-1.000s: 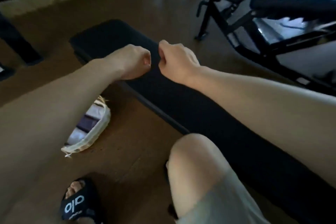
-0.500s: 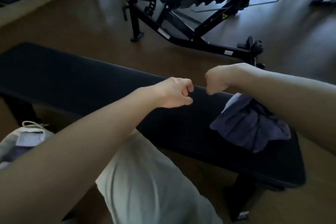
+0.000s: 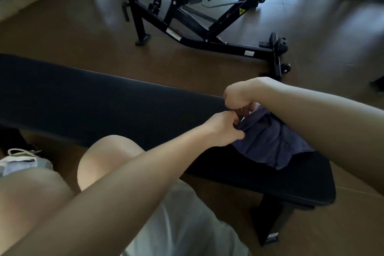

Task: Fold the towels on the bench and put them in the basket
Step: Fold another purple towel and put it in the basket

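Matt black padding with fine ribbing on the flat bench [image 3: 104, 97]; soft, rumpled purple-blue cloth for the towel [image 3: 268, 141] near its right end. Black-painted metal frame, faintly glossy, on the adjustable bench [image 3: 207, 33] behind, over a smooth brown floor [image 3: 62, 33] with a dull sheen. Pale fabric, possibly canvas, with white cord on the basket [image 3: 22, 162].

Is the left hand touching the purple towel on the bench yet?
Touching. The head view shows the left hand with its fingers curled onto the near edge of the purple towel, pinching the cloth where it lies crumpled on the bench.
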Available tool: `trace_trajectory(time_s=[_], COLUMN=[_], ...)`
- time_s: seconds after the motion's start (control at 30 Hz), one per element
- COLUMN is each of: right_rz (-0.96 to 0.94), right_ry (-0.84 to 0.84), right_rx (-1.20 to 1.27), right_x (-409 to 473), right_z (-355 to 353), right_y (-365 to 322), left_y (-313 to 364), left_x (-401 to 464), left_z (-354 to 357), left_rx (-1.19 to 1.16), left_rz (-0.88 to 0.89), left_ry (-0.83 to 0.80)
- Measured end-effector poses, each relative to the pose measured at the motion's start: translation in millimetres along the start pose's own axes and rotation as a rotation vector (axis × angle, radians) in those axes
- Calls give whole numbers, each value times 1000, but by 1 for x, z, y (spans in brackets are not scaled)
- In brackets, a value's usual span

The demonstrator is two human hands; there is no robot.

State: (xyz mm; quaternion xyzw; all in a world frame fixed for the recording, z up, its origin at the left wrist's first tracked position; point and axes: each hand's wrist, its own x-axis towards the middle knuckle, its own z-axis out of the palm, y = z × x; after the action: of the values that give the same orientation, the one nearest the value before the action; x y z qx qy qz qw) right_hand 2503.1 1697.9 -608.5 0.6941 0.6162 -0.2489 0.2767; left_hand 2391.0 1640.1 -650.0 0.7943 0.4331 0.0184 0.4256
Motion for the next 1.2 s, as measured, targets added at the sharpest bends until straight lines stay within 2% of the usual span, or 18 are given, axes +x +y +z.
trace_trajectory(time_s=[0.1, 0.2, 0.33, 0.4, 0.67, 0.8, 0.97, 1.03, 1.13, 1.2], right_rz=[-57, -180, -254, -284, -367, -356, -340, -359, -393, -390], right_ry=[14, 124, 303, 296, 314, 314, 100, 87, 60, -23], right_rx=[6, 66, 272, 347, 507, 666, 994, 858, 487, 432], right_x=[1, 6, 10, 12, 9, 5, 16, 13, 7, 9], right_z=[-7, -14, -16, -13, -10, -21, -23, -23, -19, -15], right_y=[-3, -4, -16, -27, -58, -69, -74, -71, -70, -72], left_y=[-6, -18, -46, -59, -94, -98, -98, -96, -89, -83], left_x=[2, -3, -15, -22, -34, -37, -43, -46, -51, -56], left_z=[-11, -36, -79, -100, -148, -159, -161, -162, -166, -171], left_rx=[-82, -119, 69, 175, 233, 1, -476, -687, -933, -1095], left_rz=[-32, -30, -54, -65, -150, -90, -134, -173, -228, -272], left_ry=[26, 114, 221, 259, 534, 616, 646, 655, 675, 647])
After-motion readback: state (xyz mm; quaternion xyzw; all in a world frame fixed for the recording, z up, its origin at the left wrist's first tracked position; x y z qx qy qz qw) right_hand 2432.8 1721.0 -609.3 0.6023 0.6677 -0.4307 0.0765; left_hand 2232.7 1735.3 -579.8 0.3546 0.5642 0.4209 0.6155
